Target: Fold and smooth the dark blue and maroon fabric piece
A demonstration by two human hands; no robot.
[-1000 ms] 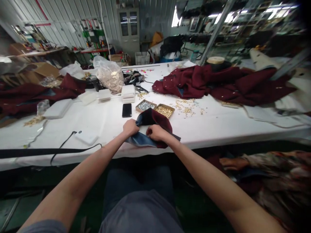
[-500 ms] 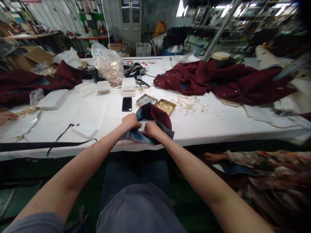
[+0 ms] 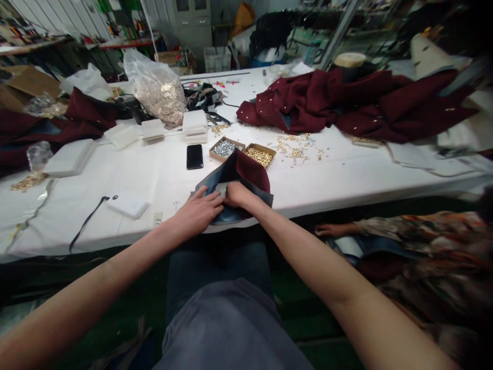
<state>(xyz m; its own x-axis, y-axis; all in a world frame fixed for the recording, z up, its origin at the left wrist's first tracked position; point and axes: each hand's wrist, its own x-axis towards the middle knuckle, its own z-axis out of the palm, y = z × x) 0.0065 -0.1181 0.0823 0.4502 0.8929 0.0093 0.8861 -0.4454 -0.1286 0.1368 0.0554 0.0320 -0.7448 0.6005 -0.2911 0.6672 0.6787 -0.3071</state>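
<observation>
A small piece of maroon cloth with a blue-grey lining lies folded at the near edge of the white table. My left hand rests flat on the lining, fingers stretched out toward a pale patch in the fold. My right hand is closed in a pinch on the cloth at that same patch. Just behind the cloth sit two shallow cardboard trays, one with silver studs and one with gold studs.
A black phone lies left of the trays. Loose gold studs scatter right of them. Maroon garments pile at the back right and far left. White boxes, a clear bag of metal pieces. Another person's arm lies lower right.
The view has dropped and shifted. My left hand has opened from a grip into a flat hold on the lining; my right hand stays pinched on the cloth.
</observation>
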